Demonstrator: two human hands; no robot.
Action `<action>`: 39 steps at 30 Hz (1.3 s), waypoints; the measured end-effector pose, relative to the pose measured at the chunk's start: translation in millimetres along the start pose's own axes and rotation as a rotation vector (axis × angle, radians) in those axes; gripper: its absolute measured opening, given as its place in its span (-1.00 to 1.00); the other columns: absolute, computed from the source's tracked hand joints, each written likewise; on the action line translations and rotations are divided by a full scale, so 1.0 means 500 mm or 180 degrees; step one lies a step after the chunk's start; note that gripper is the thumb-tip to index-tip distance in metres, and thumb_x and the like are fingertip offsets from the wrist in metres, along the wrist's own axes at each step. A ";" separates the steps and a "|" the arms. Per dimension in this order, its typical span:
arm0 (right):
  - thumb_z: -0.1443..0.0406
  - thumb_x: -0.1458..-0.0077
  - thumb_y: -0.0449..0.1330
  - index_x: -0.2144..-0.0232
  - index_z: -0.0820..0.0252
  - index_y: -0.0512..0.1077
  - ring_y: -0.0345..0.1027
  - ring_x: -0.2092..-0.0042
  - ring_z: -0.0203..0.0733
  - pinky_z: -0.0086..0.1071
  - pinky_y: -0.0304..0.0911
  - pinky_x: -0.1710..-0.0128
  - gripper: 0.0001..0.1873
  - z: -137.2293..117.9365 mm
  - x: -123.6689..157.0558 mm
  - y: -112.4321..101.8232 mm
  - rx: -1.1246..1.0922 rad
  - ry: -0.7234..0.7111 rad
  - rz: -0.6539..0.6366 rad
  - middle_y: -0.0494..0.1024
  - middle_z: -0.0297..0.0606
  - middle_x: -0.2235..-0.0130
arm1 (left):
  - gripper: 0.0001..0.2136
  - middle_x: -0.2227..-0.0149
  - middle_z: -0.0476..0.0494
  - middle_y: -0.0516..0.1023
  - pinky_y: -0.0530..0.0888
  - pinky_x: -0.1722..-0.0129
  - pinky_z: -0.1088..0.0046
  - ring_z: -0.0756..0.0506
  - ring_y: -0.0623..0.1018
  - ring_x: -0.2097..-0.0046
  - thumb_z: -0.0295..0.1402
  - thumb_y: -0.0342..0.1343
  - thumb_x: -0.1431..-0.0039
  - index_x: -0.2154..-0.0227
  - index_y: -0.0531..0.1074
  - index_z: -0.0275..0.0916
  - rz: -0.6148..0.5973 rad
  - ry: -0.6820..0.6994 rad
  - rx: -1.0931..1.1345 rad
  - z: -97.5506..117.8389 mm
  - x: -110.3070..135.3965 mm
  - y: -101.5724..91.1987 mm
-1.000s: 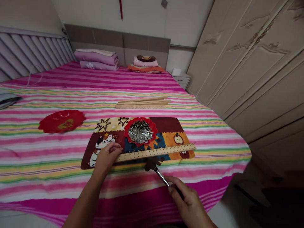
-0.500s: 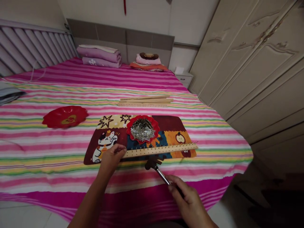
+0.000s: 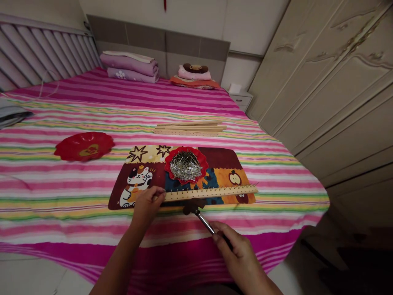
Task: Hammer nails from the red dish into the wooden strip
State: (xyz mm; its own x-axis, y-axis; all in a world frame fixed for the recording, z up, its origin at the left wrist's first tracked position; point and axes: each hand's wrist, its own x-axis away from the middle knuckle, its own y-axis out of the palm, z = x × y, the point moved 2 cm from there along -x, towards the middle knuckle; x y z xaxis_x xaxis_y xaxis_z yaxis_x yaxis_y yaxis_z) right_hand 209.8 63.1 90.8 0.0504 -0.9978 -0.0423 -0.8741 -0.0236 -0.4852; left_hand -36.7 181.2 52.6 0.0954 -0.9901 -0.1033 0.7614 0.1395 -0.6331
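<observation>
My left hand [image 3: 150,203] is closed in a pinch at the left end of a pale wooden strip [image 3: 196,195]; anything small between the fingertips is hidden. Several thin nails [image 3: 215,190] stand in a row along the strip's far edge, and small holes run along it. A hammer [image 3: 202,220] with a dark head and shiny metal shaft is gripped in my right hand [image 3: 238,250]. Its head hangs just on the near side of the strip. Beyond the strip, a red scalloped dish [image 3: 203,160] holds a heap of loose nails [image 3: 186,165]. Strip and dish lie on a patterned mat [image 3: 216,155].
Further back on the striped bedsheet [image 3: 264,221] lies a bundle of wooden strips [image 3: 188,130]. A red plate [image 3: 69,147] rests to the left. Folded bedding [image 3: 132,67] is stacked by the headboard. A wardrobe [image 3: 322,94] stands along the right side.
The hammer and my right hand have shifted slightly up and left, bringing the hammer head closer to the strip. My left hand keeps its place at the strip's end. The view has tilted slightly.
</observation>
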 end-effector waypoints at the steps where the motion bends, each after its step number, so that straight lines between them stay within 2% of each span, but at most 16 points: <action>1: 0.29 -0.15 0.05 0.13 0.14 0.43 0.47 0.26 -0.24 -0.50 0.35 0.25 -0.74 -0.008 -0.007 0.002 0.0009 -0.0041 0.0003 0.59 -0.28 0.27 | -0.82 0.48 -0.02 0.53 0.35 0.29 0.40 -0.07 0.47 0.37 -0.19 0.05 0.06 0.49 0.45 -0.15 0.0079 0.0086 -0.0077 0.003 0.002 0.000; 6: 0.34 -0.16 0.02 0.13 0.12 0.42 0.44 0.30 -0.24 -0.46 0.34 0.29 -0.73 -0.058 -0.064 0.026 0.0018 -0.0303 -0.0063 0.56 -0.32 0.34 | -0.87 0.44 -0.05 0.55 0.31 0.15 0.30 -0.12 0.46 0.29 -0.26 0.06 0.06 0.50 0.48 -0.13 0.0354 0.0351 -0.0337 0.002 0.011 0.006; 10: 0.40 -0.17 -0.03 0.05 0.11 0.37 0.41 0.17 -0.22 -0.42 0.30 0.18 -0.67 -0.093 -0.107 0.051 0.0140 -0.0736 -0.0114 0.54 -0.27 0.19 | -0.89 0.44 -0.05 0.54 0.30 0.15 0.30 -0.12 0.45 0.29 -0.27 0.07 0.05 0.50 0.48 -0.12 0.0388 0.0393 -0.0446 -0.005 0.012 0.008; 14: 0.43 -0.16 -0.03 0.05 0.17 0.37 0.39 0.14 -0.17 -0.33 0.29 0.14 -0.66 -0.102 -0.125 0.065 0.0396 -0.0913 -0.0273 0.52 -0.19 0.17 | -0.91 0.48 -0.03 0.51 0.30 0.21 0.33 -0.12 0.44 0.30 -0.30 0.06 0.06 0.52 0.46 -0.13 0.0310 0.0358 -0.0535 -0.001 0.009 0.006; 19: 0.41 -0.19 -0.04 0.05 0.09 0.36 0.41 0.18 -0.22 -0.39 0.31 0.19 -0.67 -0.090 -0.090 0.045 0.0242 -0.0714 -0.0282 0.53 -0.27 0.20 | -0.86 0.49 -0.07 0.51 0.32 0.23 0.32 -0.13 0.45 0.31 -0.27 0.03 0.06 0.52 0.47 -0.15 0.0242 0.0324 -0.0426 0.000 0.009 0.004; 22: 0.37 -0.19 0.01 0.09 0.06 0.39 0.44 0.24 -0.25 -0.45 0.34 0.24 -0.72 -0.064 -0.048 0.017 0.0117 -0.0494 -0.0064 0.56 -0.31 0.24 | -0.81 0.40 -0.08 0.54 0.35 0.21 0.33 -0.13 0.47 0.27 -0.24 0.05 0.09 0.42 0.49 -0.16 0.0151 0.0264 -0.0131 -0.003 0.008 -0.001; 26: 0.31 -0.16 0.08 0.09 0.06 0.41 0.46 0.16 -0.22 -0.50 0.35 0.19 -0.73 -0.013 0.000 -0.021 0.0183 -0.0296 0.0303 0.58 -0.29 0.19 | -0.76 0.32 -0.08 0.55 0.38 0.20 0.37 -0.10 0.48 0.25 -0.22 0.00 0.01 0.34 0.48 -0.17 0.0183 0.0262 0.0042 0.018 -0.015 -0.012; 30: 0.25 -0.15 0.10 0.09 0.08 0.42 0.48 0.21 -0.23 -0.51 0.36 0.17 -0.73 0.030 0.023 -0.044 0.0205 -0.0129 0.0578 0.58 -0.26 0.18 | -0.79 0.29 -0.11 0.53 0.32 0.11 0.30 -0.15 0.44 0.17 -0.26 0.00 -0.03 0.37 0.50 -0.17 0.0092 0.0472 -0.0842 0.079 -0.067 -0.005; 35: 0.22 -0.15 0.09 0.09 0.09 0.43 0.49 0.21 -0.23 -0.52 0.35 0.16 -0.72 0.046 0.030 -0.050 0.0196 -0.0015 0.0624 0.59 -0.26 0.19 | -0.76 0.21 -0.27 0.48 0.28 0.20 0.18 -0.29 0.40 0.11 -0.29 -0.04 -0.06 0.40 0.54 -0.19 -0.0487 0.0337 -0.2278 0.148 -0.127 0.031; 39: 0.23 -0.15 0.08 0.11 0.09 0.44 0.48 0.17 -0.23 -0.55 0.35 0.17 -0.73 0.038 0.031 -0.051 0.0150 -0.0022 0.0509 0.59 -0.27 0.19 | -0.75 0.21 -0.30 0.51 0.26 0.21 0.17 -0.30 0.42 0.10 -0.37 -0.06 -0.05 0.37 0.54 -0.21 -0.0904 0.0181 -0.2704 0.177 -0.150 0.045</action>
State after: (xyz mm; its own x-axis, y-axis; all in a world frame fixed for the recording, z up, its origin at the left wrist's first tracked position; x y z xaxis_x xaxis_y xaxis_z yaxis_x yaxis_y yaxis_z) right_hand 241.8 49.4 86.1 -0.0840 -0.9882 -0.1282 -0.8477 0.1385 -0.5121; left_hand 30.0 256.9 113.9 -0.0732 -0.9900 0.1202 0.0181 -0.1219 -0.9924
